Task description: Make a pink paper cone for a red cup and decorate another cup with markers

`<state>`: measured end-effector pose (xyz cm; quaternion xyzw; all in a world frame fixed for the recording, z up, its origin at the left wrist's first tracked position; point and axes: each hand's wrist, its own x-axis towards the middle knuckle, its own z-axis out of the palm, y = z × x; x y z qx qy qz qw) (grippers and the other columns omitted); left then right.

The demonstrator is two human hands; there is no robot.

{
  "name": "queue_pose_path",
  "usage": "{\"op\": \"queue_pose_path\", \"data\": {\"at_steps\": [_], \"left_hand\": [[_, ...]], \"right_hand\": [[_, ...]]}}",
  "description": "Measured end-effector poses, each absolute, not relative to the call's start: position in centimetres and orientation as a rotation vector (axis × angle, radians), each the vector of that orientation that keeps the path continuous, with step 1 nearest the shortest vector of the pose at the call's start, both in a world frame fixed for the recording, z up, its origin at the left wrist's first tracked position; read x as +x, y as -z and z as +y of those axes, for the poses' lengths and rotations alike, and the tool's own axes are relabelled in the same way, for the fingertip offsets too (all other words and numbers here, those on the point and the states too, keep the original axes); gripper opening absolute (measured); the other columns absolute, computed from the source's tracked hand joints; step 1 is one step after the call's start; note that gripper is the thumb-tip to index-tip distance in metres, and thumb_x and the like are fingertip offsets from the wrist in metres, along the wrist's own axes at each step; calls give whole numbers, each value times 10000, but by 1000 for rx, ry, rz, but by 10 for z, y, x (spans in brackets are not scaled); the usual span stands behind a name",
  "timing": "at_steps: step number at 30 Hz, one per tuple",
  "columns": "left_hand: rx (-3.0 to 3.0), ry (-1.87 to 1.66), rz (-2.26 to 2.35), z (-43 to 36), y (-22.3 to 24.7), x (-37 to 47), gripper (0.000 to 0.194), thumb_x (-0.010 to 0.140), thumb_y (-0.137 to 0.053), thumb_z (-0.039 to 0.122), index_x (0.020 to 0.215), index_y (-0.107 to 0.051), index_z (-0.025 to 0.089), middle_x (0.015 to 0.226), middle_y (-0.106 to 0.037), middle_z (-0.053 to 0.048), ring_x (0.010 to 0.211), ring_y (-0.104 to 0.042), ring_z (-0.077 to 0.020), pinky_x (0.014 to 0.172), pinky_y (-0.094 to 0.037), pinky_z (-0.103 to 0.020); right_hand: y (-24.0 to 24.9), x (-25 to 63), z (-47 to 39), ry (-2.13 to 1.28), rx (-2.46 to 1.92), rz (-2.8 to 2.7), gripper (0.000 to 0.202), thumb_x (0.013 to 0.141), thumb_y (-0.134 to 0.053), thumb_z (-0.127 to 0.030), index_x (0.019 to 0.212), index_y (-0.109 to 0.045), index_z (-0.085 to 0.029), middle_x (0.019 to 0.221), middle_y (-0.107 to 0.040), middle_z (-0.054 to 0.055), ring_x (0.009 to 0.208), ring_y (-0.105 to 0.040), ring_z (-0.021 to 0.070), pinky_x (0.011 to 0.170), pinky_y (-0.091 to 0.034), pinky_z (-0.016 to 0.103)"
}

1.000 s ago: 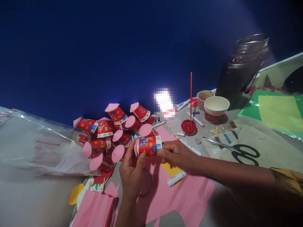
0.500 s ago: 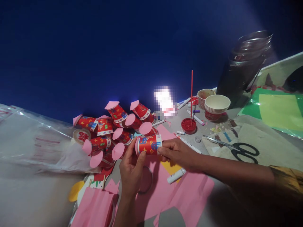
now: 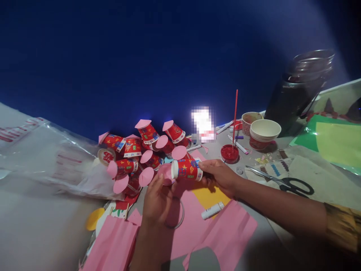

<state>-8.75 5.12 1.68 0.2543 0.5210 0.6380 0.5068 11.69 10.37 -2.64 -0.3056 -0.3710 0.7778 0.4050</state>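
My left hand (image 3: pixel 158 199) grips a round pink paper piece (image 3: pixel 166 173) by its edge, with the thumb over it. In my right hand (image 3: pixel 218 175) is a red printed paper cup (image 3: pixel 187 169), lying sideways and held at its right end. The cup's white-edged left end is close beside the pink piece; whether they touch I cannot tell. To the left, several red cups (image 3: pixel 148 133) are piled up, many with pink paper tops (image 3: pixel 146 176). Pink paper sheets (image 3: pixel 225 233) lie below my hands, with a white tube (image 3: pixel 213 210) on them.
Black-handled scissors (image 3: pixel 296 186) lie at the right. Behind them stand a red dish (image 3: pixel 229 154) with a thin red stick, stacked paper bowls (image 3: pixel 265 130) and a dark container (image 3: pixel 299 90). A clear plastic bag (image 3: pixel 70 162) covers the left side. A thin ring (image 3: pixel 183 212) lies near my left wrist.
The pink piece, earlier against the cup's left end, now shows its face to the left of it. The cup has shifted slightly right and up with my right hand. The whole view has shifted.
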Motion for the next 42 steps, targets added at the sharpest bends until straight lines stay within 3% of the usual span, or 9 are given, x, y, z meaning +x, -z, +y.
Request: {"op": "queue_pose_path", "data": {"at_steps": [3,6,9,14,19,23,28,33,42], "left_hand": [[463,-1583,1235,52,-16,-88,179,719,-874,242,717,-703,191,704,-730,30,745,-723,-155,843,-677,-395],[407,-1605,1254,52,-16,-87,224,680,-852,146,627,-635,173,642,-693,41,662,-700,-131,879,-682,-449],[475,-1535,1250,51,-19,-86,248,679,-820,127,608,-586,171,667,-718,10,741,-770,-192,901,-676,-468],[623,-1309,1290,48,-24,-81,158,718,-779,217,797,-665,141,938,-821,-148,846,-822,-310,716,-699,-423],[745,-1241,1422,47,-19,-78,338,666,-863,324,888,-669,158,688,-746,-19,611,-784,-259,548,-679,-380],[914,-1169,1544,48,-11,-83,379,647,-891,408,841,-697,146,659,-737,-10,469,-717,-222,463,-646,-368],[961,-1058,1533,47,-10,-84,370,646,-892,455,743,-696,157,566,-719,-19,428,-687,-221,432,-607,-340],[930,-1048,1507,45,-14,-84,404,640,-907,459,739,-669,148,559,-732,-66,425,-674,-181,407,-505,-228],[856,-1062,1418,46,-11,-88,541,587,-910,595,684,-578,178,467,-614,22,341,-481,-79,375,-359,-185]], "right_hand": [[27,116,109,-1979,-761,-760,465,692,-890,-554,738,-701,-132,542,-630,0,441,-479,74,408,-325,188],[26,117,112,-1995,-751,-703,414,702,-887,-500,750,-674,-149,580,-630,-13,453,-462,70,425,-357,190],[25,118,114,-2042,-769,-626,349,759,-854,-444,818,-652,-166,584,-609,-33,446,-431,74,419,-339,192],[25,121,117,-2091,-760,-531,295,819,-808,-404,866,-616,-185,569,-565,-62,435,-362,73,416,-286,192],[20,121,116,-2121,-720,-513,360,794,-837,-426,769,-561,-196,511,-495,-84,427,-288,65,437,-250,209],[18,120,115,-2129,-721,-505,421,767,-870,-435,732,-521,-201,504,-501,-83,431,-294,62,448,-237,208],[16,120,116,-2139,-717,-474,405,799,-856,-442,771,-538,-192,511,-485,-94,423,-275,55,435,-234,201],[16,121,118,-2125,-703,-415,312,877,-792,-376,816,-550,-190,530,-484,-95,432,-280,59,426,-254,190],[14,123,119,-2113,-721,-388,273,913,-753,-319,813,-534,-190,522,-452,-101,420,-282,57,408,-264,176]]}}
